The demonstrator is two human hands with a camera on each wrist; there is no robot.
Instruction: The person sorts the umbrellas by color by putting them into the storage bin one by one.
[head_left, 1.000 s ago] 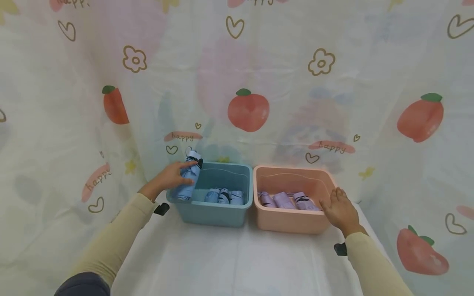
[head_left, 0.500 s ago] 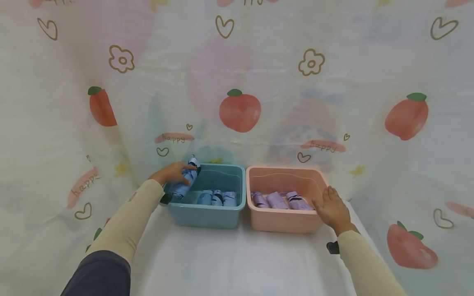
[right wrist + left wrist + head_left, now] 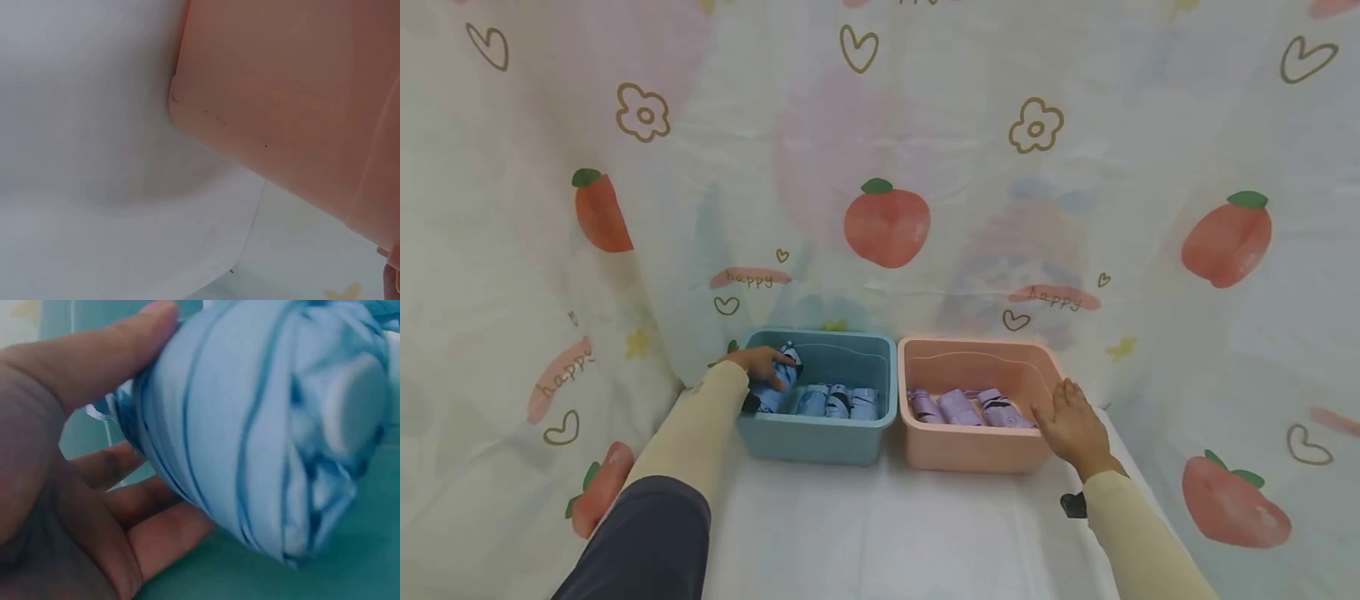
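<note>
My left hand [image 3: 762, 365] grips a folded light-blue umbrella [image 3: 219, 419] inside the left part of the teal bin [image 3: 812, 442]. In the left wrist view the thumb lies over it and the fingers curl beneath, with the umbrella's white end facing the camera. Three other blue folded umbrellas [image 3: 838, 402] lie side by side to its right in that bin. My right hand [image 3: 1077, 427] rests with extended fingers on the right rim of the peach-coloured bin [image 3: 977, 450]. Three purple folded umbrellas [image 3: 958, 407] lie in that bin.
Both bins stand side by side on a white-covered table [image 3: 880, 533]. Behind them and at both sides hangs a printed curtain [image 3: 970, 167] with fruit and flowers. The peach bin's outer wall [image 3: 287, 100] fills much of the right wrist view.
My left hand has lowered the blue umbrella from above the teal bin's left rim down into the bin. My right hand stays at the peach bin's rim. The head view has shifted slightly.
</note>
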